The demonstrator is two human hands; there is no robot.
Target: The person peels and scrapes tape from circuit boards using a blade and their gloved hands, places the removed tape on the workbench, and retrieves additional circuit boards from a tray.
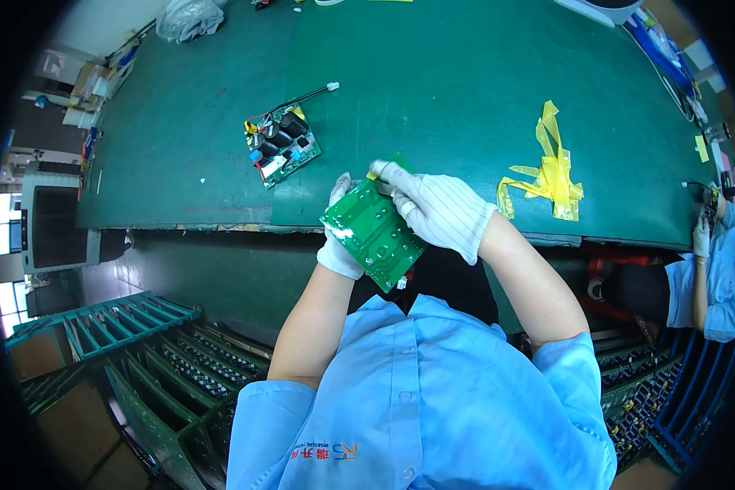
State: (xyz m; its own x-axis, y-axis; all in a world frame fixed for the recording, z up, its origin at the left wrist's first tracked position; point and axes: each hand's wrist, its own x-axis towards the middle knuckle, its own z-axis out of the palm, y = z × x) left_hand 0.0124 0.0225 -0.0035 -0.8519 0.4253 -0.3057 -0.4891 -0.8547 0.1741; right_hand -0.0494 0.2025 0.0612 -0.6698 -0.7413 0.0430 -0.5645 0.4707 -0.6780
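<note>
A green circuit board [377, 234] is held tilted above the table's front edge, its solder side towards me. My left hand [340, 245], in a white glove, grips it from the left and behind, so most of its fingers are hidden. My right hand [441, 204], in a striped white glove, is closed at the board's upper edge. A small bit of yellow tape [372, 175] shows at its fingertips. A white connector [401, 282] hangs at the board's lower corner. Farther left on the table lies another circuit board [282, 145] with black capacitors and a cable.
Crumpled yellow tape strips [554, 175] lie on the green table [433, 73] to the right. A clear plastic bag [189, 20] sits at the far left. Racks of parts [180, 367] stand behind me on both sides. Another person's gloved hand [701, 235] is at far right.
</note>
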